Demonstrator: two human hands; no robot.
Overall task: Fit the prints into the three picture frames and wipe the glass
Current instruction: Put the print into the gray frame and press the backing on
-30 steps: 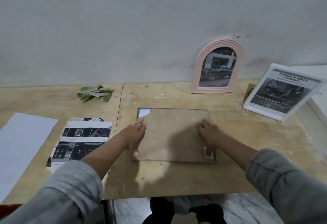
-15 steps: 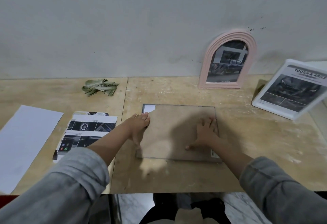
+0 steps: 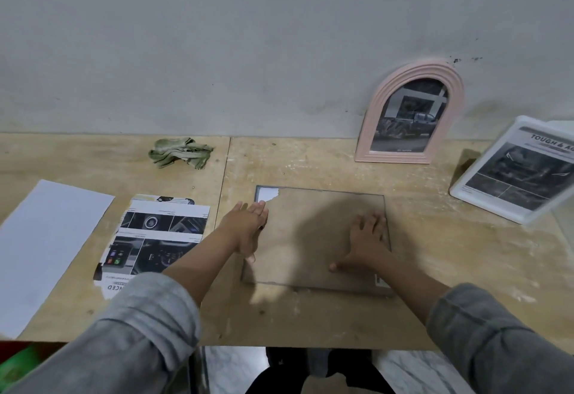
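Note:
A rectangular picture frame (image 3: pixel 313 207) lies face down on the wooden table (image 3: pixel 310 316), its brown backing board up; a white print corner shows at the top left. My left hand (image 3: pixel 247 225) rests flat on the frame's left edge, fingers straight. Flat on the backing board near the right edge lies my right hand (image 3: pixel 365 239), fingers spread. A pink arched frame (image 3: pixel 410 114) with a truck print leans on the wall. At the right stands a tilted white frame (image 3: pixel 515 173) holding a print. A crumpled green cloth (image 3: pixel 178 151) lies at the back left.
A stack of loose car prints (image 3: pixel 155 238) lies left of the face-down frame. A blank white sheet (image 3: pixel 43 244) sits at the far left. The table's front edge runs just below my forearms; a seam splits the tabletop left of the frame.
My right hand moved from the frame's lower right corner up onto the backing board and spread flat. The left hand stayed at the left edge. The camera view shifted slightly.

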